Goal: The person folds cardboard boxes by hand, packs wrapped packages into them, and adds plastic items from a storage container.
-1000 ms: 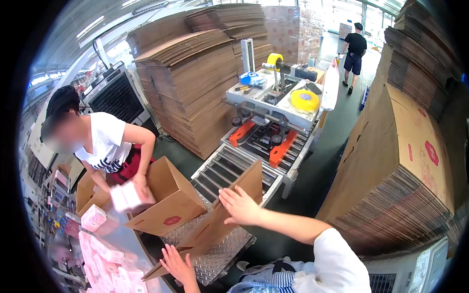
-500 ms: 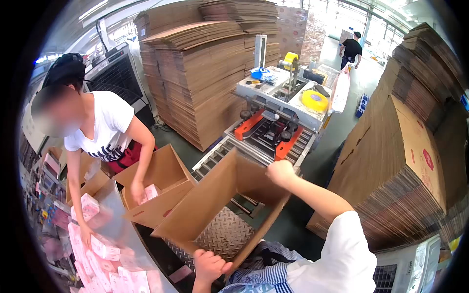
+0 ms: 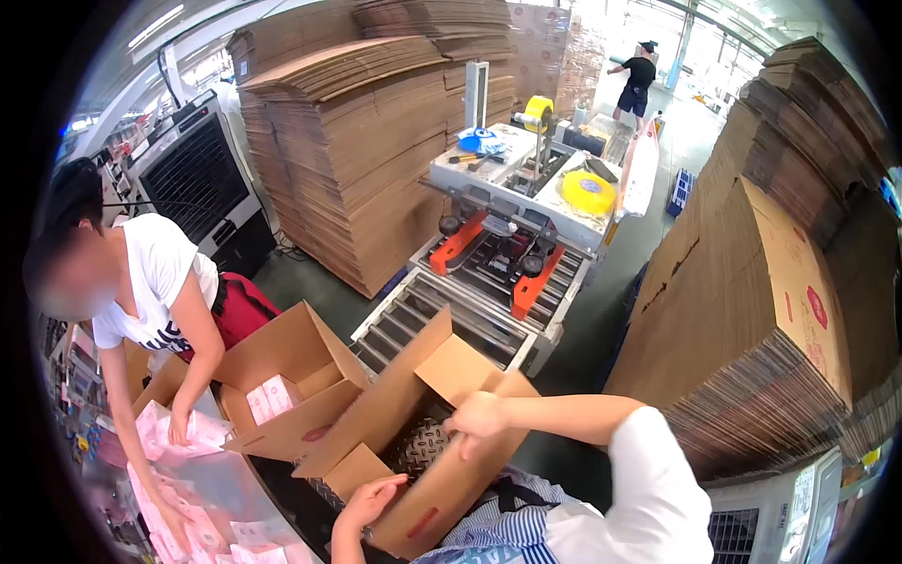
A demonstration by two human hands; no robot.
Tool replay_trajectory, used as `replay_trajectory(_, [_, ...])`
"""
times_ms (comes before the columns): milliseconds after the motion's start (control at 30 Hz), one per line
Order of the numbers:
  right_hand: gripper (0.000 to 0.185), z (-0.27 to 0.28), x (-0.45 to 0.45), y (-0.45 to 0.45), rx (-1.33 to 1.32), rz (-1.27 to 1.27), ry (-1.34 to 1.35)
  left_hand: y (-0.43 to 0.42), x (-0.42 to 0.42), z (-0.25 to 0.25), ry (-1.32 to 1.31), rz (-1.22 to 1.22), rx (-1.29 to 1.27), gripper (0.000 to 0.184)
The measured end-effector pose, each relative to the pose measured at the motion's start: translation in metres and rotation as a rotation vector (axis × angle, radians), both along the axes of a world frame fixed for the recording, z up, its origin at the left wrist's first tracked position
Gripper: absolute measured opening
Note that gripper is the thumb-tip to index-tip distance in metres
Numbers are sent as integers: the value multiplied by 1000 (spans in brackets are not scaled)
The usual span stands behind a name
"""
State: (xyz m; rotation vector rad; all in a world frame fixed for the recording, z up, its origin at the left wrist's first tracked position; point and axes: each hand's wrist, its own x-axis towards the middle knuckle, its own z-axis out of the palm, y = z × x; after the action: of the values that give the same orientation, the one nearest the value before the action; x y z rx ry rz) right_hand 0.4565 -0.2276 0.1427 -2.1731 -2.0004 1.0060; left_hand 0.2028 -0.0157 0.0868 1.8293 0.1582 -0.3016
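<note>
An open cardboard carton (image 3: pixel 442 498) stands in front of me, its flaps at both ends partly folded inward and a textured metal plate (image 3: pixel 420 446) visible through it. My right hand (image 3: pixel 477 418) is curled over the top edge of its near wall. At the near-left corner my left hand (image 3: pixel 374 500) lies against the end flap with its fingers stretched out. Left of this carton is a second open carton (image 3: pixel 291 423) with pink-and-white packs (image 3: pixel 272 399) inside.
A co-worker (image 3: pixel 155 273) reaches into pink packs (image 3: pixel 188 508) at the left. Ahead are a roller conveyor (image 3: pixel 404 315) and a taping machine (image 3: pixel 512 254). Flat cartons are stacked behind (image 3: pixel 357 179) and at the right (image 3: pixel 714 357). Another person (image 3: pixel 637 83) stands far back.
The carton before me went from nearly flat to opened out, and its end flaps have come inward. Both my hands have moved onto it. The co-worker has released a pack in the second carton.
</note>
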Motion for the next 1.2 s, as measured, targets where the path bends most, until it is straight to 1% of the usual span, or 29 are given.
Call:
replay_trajectory(67, [51, -28, -3, 20, 104, 111, -40, -6, -4, -10, -4, 72, 89, 39])
replay_trajectory(100, [42, -38, -6, 33, 202, 220, -85, -24, 0, -9, -45, 77, 585, 40])
replay_trajectory(133, [26, -45, -10, 47, 521, 309, -232, -42, 1, -11, -78, 78, 1071, 41])
replay_trajectory(200, [19, -22, -13, 79, 1013, 100, -332, -61, 4, -22, -86, 151, 1099, 40])
replay_trajectory(233, [21, 31, -6, 87, 860, -84, -332, -67, 13, -13, -180, 217, 1078, 36])
replay_trajectory(267, [30, 38, 5, 95, 1231, -282, -342, -73, 17, -9, -273, 290, 1054, 31])
replay_trajectory(333, [42, -4, -13, 83, 1048, -392, -428, -77, 17, -11, -359, 244, 1177, 30])
replay_trajectory(400, [39, -25, -33, 38, 1070, -328, -345, -86, 12, -8, -701, 199, 1505, 30])
replay_trajectory(433, [36, -48, -38, 14, 962, -261, -309, -83, 13, -16, -634, 307, 1600, 44])
replay_trajectory(467, [34, -66, -37, -3, 855, -191, -269, -81, 11, -16, -625, 310, 1598, 44])
replay_trajectory(533, [30, -62, -19, -15, 664, -249, -277, -73, 6, -13, 136, 627, 1230, 61])
replay_trajectory(567, [26, -54, -4, -15, 476, -314, -295, -62, -3, -13, 289, 621, 1255, 67])
replay_trajectory(600, [21, -6, 15, -3, 386, -581, -219, -45, -16, -18, 433, 602, 1275, 73])
replay_trajectory(667, [20, -62, 26, 5, 959, -1206, 218, -12, -60, -45, 473, 814, 1192, 66])
replay_trajectory(700, [24, -101, 26, 6, 877, -1268, 515, 0, -79, -46, 476, 810, 1229, 63])
replay_trajectory(733, [34, -154, 36, 2, 424, -1117, 487, 13, -98, -47, 479, 805, 1266, 60])
replay_trajectory(767, [45, -187, 26, -4, 174, -1084, 219, 42, -137, -86, 436, 907, 1187, 58])
replay_trajectory(800, [45, -219, 16, -17, 169, -1087, 221, 71, -177, -127, 385, 1008, 1106, 56])
replay_trajectory(833, [49, -245, 8, -31, 93, -1239, 512, 99, -215, -164, 327, 1106, 1027, 55])
replay_trajectory(867, [53, -268, 10, -36, 1, -1352, 813, 102, -199, -147, 321, 1169, 956, 57])
replay_trajectory(900, [50, -292, 15, -41, -22, -1208, 597, 93, -181, -142, 330, 1197, 848, 59])
replay_trajectory(933, [41, -277, 21, -58, 90, -1091, 561, 76, -161, -127, 336, 1235, 702, 61])
replay_trajectory(967, [32, -226, 45, -63, -63, -803, 184, 54, -143, -113, 339, 1272, 509, 64])
replay_trajectory(1000, [25, -167, 59, -73, 60, -945, 293, 27, -125, -100, 354, 1313, 259, 66])
replay_trajectory(1033, [21, -149, 82, -87, 144, -1126, 684, -1, -106, -88, 357, 1351, -43, 69])
replay_trajectory(1067, [21, -85, 92, -83, 121, -1143, 977, -24, -86, -75, 331, 1369, -338, 71])
replay_trajectory(1100, [23, -32, 93, -79, 199, -1043, 1046, -36, -78, -98, 298, 1334, -680, 75])
replay_trajectory(1167, [23, -53, 110, -89, 440, -882, 965, -54, -40, -53, 54, 1319, -1033, 71])
replay_trajectory(1200, [23, -49, 111, -79, 580, -843, 905, -52, -45, -83, -38, 1314, -844, 69])
